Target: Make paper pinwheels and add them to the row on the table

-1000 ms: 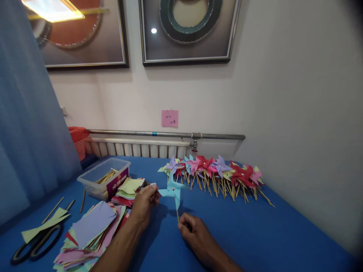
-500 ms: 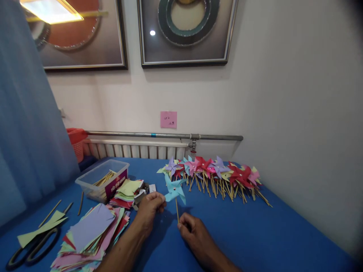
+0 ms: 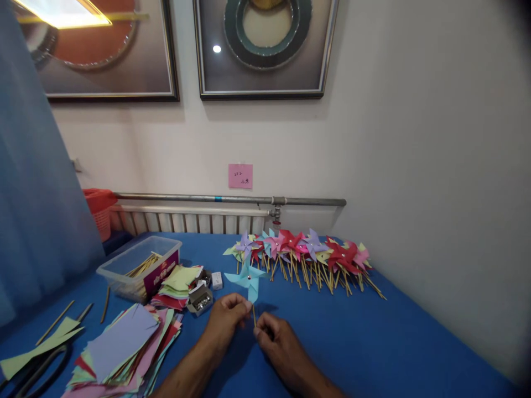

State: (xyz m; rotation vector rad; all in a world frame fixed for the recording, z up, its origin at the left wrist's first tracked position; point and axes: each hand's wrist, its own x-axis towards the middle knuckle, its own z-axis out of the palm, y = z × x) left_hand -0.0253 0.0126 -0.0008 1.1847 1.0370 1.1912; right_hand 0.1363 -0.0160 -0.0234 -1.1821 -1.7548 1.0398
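Note:
A light-blue paper pinwheel point(image 3: 248, 278) stands upright on a thin wooden stick point(image 3: 254, 316) in front of me. My right hand point(image 3: 280, 342) is closed, pinching the lower part of the stick between thumb and forefinger. At the pinwheel's lowest blade is my left hand point(image 3: 228, 320), fingers curled and thumb and forefinger pinched at the blade's tip. Left of that hand, an open little box point(image 3: 201, 300) holds small shiny metal pieces. Just behind it lie small coloured paper squares point(image 3: 176, 282) and a small white box point(image 3: 217, 280).
Many finished pinwheels point(image 3: 296, 249) lie in a row at the back right of the blue table point(image 3: 373, 342). On the left are a clear plastic tub point(image 3: 120, 282) of sticks, stacked coloured paper point(image 3: 120, 342), scissors point(image 3: 47, 370) with pale-green paper strips, and loose sticks.
The pinwheel has turned on its stick. My left hand has moved from its left blade down to its lowest blade. My view has shifted slightly right; my right hand keeps hold of the stick.

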